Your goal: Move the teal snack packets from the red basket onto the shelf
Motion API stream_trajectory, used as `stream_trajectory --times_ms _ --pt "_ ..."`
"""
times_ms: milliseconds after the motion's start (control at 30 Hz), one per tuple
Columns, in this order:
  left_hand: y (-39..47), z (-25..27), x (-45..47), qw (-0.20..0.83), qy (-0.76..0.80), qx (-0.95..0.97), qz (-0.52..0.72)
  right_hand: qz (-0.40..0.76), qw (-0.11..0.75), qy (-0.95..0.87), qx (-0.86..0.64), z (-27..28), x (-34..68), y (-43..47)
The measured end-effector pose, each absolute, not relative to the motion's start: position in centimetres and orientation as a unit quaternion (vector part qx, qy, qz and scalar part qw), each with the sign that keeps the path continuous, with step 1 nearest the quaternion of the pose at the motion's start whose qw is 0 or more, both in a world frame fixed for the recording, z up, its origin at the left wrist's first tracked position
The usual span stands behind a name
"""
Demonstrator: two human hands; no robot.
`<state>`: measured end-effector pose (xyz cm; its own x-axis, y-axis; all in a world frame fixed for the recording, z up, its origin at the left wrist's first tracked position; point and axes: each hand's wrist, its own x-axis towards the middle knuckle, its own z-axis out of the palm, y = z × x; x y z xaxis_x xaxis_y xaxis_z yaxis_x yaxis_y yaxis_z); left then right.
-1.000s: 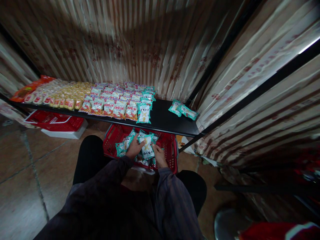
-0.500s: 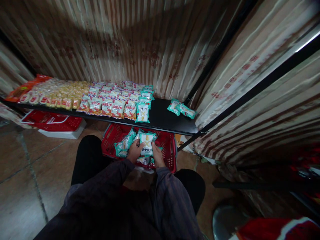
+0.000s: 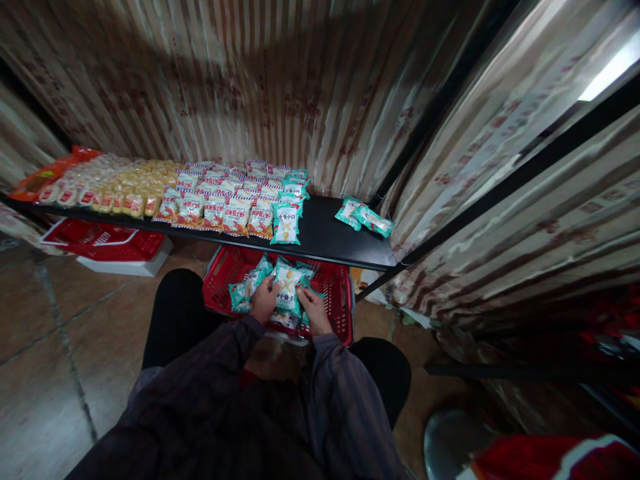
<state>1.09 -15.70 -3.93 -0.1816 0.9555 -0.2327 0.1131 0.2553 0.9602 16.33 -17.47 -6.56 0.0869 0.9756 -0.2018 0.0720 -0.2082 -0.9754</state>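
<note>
A white and teal snack bag [image 3: 287, 283] is held by its two sides between my hands, over the red basket [image 3: 345, 313]. My left hand [image 3: 264, 300] has its fingers closed on the bag's left edge. On the opposite edge, my right hand [image 3: 313, 309] pinches it with thumb and fingers. Beneath and around it, more teal bags [image 3: 251, 283] lie in the basket. Just above on the black shelf, a front teal bag [image 3: 286, 223] leans at the end of a column of the same kind. Two more teal bags [image 3: 367, 219] lie at the shelf's right end.
Rows of orange and white snack bags [image 3: 235, 213] fill the shelf [image 3: 325, 230] middle, with small yellow wrapped packs [image 3: 135, 187] further left. Another red basket [image 3: 107, 241] sits on a white box below. A black shelf post [image 3: 425, 127] rises at right. A round stool [image 3: 450, 447] stands lower right.
The held bag has shifted slightly left and tilted a little. My right hand's fingers have moved a little up and left along its edge; my left hand has moved slightly left.
</note>
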Motion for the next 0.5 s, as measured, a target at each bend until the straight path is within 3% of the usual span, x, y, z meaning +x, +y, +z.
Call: stream_trajectory --times_ms 200,500 --pt "-15.0 -3.9 -0.5 0.493 0.620 0.460 0.400 0.564 0.499 -0.343 -0.562 -5.4 15.6 -17.7" --pt "-15.0 -2.9 -2.3 0.474 0.591 0.560 0.336 0.632 0.492 -0.334 -0.497 -3.4 15.7 -18.6"
